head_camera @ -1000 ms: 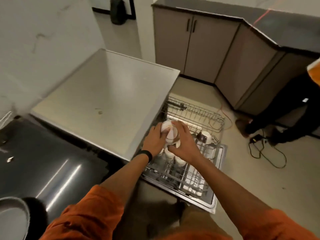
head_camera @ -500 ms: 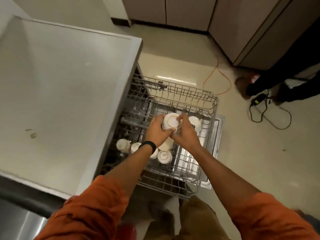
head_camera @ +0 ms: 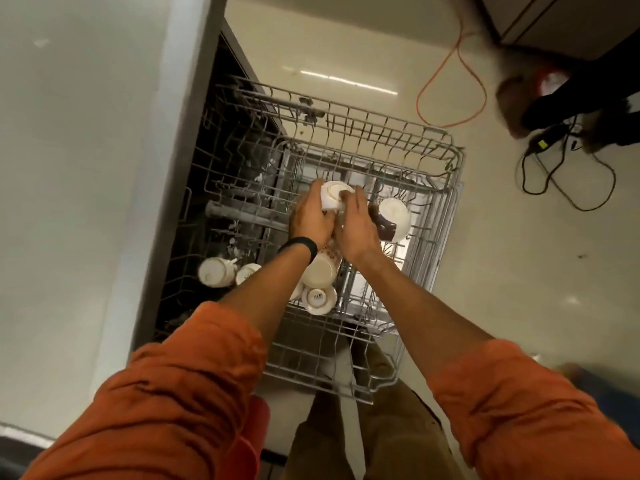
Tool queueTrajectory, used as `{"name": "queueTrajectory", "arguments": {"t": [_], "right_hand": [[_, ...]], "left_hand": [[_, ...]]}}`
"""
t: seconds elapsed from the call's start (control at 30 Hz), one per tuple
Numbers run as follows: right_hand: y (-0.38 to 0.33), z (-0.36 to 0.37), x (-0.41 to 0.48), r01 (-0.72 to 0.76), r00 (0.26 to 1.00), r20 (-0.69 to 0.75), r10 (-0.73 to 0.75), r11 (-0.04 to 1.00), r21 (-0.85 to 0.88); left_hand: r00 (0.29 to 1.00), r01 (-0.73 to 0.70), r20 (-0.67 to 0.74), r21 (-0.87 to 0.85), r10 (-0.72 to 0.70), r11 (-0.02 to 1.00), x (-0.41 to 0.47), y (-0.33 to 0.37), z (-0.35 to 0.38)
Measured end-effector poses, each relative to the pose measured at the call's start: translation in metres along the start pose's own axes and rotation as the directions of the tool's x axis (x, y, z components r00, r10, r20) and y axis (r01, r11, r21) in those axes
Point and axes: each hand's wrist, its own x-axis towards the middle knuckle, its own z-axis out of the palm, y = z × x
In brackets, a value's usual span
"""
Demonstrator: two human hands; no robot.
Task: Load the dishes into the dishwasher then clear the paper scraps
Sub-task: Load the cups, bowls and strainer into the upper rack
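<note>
head: cup (head_camera: 330,197) between left hand (head_camera: 310,218) and right hand (head_camera: 356,228) fingers (head_camera: 358,199).

Two hands (head_camera: 310,220), at least six white cups (head_camera: 333,195), two wire racks (head_camera: 453,157), two floor cables (head_camera: 450,125)

Cups (head_camera: 318,297) in pulled-out rack (head_camera: 433,140), countertop (head_camera: 86,168) left, cables (head_camera: 571,174) on floor (head_camera: 519,271) right.

Orange sleeves (head_camera: 180,393) — black wristband (head_camera: 299,245)
</note>
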Motion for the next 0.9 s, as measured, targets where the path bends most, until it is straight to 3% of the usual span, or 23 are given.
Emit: {"name": "queueTrajectory", "arguments": {"t": [0.2,0.47,0.9], "right_hand": [[0.000,0.002,0.002,0.006,0.997,0.080,0.002,0.995,-0.099],[-0.024,-0.022,-0.029,0.031,0.990,0.138,-0.007,0.984,-0.173],[-0.115,-0.057,-0.179,0.293,0.949,-0.033,-0.313,0.916,-0.273]], "left_hand": [[0.999,-0.025,0.032,0.149,0.021,0.989,-0.002,-0.001,-0.006],[0.992,-0.075,0.112,0.215,0.052,0.974,-0.038,0.015,-0.033],[0.937,-0.266,-0.141,0.298,0.318,0.917,-0.206,0.019,-0.127]]}}
